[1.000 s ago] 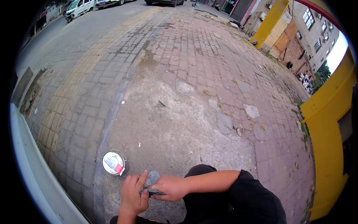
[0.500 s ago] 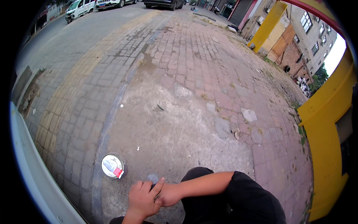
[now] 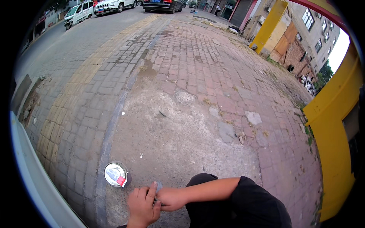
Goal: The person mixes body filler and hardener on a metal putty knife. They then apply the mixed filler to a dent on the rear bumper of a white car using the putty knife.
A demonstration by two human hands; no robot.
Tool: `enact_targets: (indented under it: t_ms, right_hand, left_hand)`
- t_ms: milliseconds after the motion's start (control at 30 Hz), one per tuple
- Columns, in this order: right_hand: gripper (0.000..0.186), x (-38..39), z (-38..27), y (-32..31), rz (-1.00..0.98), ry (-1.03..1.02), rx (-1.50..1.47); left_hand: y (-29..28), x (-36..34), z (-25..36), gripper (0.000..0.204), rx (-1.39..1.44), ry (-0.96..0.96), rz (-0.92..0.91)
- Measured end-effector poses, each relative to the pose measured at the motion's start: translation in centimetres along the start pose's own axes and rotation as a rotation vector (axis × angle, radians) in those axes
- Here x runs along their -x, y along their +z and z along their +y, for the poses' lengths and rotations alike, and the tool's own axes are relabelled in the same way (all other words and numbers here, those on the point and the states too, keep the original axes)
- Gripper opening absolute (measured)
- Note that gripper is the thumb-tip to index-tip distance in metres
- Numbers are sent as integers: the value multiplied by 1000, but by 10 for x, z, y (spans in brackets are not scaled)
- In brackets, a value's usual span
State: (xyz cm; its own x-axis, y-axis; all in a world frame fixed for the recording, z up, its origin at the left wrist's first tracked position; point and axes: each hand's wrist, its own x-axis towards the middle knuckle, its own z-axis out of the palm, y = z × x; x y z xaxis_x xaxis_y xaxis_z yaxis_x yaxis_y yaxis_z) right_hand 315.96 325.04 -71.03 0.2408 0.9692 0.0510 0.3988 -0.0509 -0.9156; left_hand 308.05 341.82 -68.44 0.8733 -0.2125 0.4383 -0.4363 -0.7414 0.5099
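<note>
Brick pavement point(image 3: 197, 72), patched with concrete. Left hand point(image 3: 143, 206) and right hand point(image 3: 170, 199) meet low over the ground, fingers closed together on a small grey piece point(image 3: 158, 186). Round tin point(image 3: 116, 174) sits just beside, left.

We are looking at brick pavement point(image 3: 197, 76) running past a yellow wall point(image 3: 334, 125) toward parked cars point(image 3: 114, 5), in daylight
</note>
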Motion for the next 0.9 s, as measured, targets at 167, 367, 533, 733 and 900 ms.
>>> enact_targets:
  t_ms: [167, 367, 533, 733, 900]
  right_hand:
    - [23, 11, 26, 11, -130, -145, -43]
    - [22, -1, 10, -3, 31, 28, 57]
    - [20, -3, -18, -28, 84, 21, -11]
    - [20, -5, -16, -16, 5, 48, -42]
    - [28, 10, -5, -3, 85, -34, -126]
  left_hand:
    - [6, -6, 23, 53, -95, 108, -112]
    - [-1, -1, -14, 52, 25, 49, 30]
    - [-5, 9, -35, 56, 97, -34, 107]
    - [3, 9, -12, 56, 40, -27, 127]
    - [4, -8, 27, 56, -58, 43, -10]
